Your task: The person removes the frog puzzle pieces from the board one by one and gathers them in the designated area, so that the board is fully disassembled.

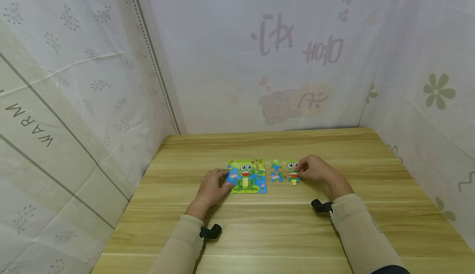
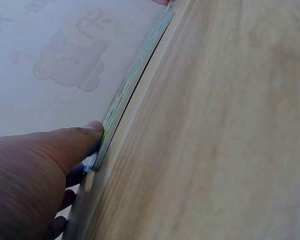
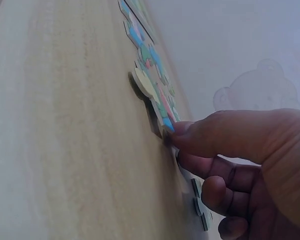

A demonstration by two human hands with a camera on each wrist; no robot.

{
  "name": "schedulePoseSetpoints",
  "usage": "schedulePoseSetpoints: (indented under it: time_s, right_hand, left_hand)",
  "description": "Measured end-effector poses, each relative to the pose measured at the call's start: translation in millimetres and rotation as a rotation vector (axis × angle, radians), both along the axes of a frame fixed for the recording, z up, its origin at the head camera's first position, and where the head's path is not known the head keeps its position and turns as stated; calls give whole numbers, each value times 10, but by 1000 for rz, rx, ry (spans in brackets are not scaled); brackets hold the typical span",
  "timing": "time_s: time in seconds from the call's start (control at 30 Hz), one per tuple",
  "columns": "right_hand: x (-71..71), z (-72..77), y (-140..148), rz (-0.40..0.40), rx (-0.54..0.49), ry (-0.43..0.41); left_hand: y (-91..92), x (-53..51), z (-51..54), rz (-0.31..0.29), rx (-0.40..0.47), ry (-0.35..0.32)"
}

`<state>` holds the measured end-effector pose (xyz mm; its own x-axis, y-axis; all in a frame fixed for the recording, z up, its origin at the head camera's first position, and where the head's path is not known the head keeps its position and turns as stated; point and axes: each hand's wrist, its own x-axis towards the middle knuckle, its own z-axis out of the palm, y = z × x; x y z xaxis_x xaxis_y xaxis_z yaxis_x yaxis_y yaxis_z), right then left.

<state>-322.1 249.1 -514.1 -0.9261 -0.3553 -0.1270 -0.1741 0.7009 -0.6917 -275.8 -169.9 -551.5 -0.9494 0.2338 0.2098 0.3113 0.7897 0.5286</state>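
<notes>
The two hands are well apart over the table. The left hand (image 1: 210, 187) lies at nine o'clock of the frog board (image 1: 245, 178), palm low, thumb resting on the near corner and the fingers loosely bent along the edge rather than clenched; its forearm comes in from seven o'clock. The right hand (image 1: 316, 169) reaches in from five o'clock, wrist bent towards the board, thumb and forefinger pinching the edge of a puzzle piece (image 1: 293, 180), the other fingers curled below. That piece has a rounded yellow knob and tilts a little off the wood, throwing a shadow under it. White frog eyes show at twelve o'clock of it; whether they belong to the same piece I cannot tell.

The board sits flat, square and thin, its print bright green and blue. At three o'clock of it lie a green-and-blue piece (image 1: 275, 164) and, just nearer, a lily-printed piece (image 1: 275, 178), both with notched outlines. The table (image 1: 267, 232) has streaky yellow-brown wood grain. At the board's one o'clock, a faded bear marks the softly creased pale curtain (image 1: 222, 59).
</notes>
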Motion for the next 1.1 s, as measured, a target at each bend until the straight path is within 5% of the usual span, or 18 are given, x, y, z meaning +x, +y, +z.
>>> schedulePoseSetpoints:
  time_s: [1.1]
  right_hand:
    - [-6,-8,17,-18,8,4]
  left_hand:
    - [-8,-28,-35,-1,-3,-10]
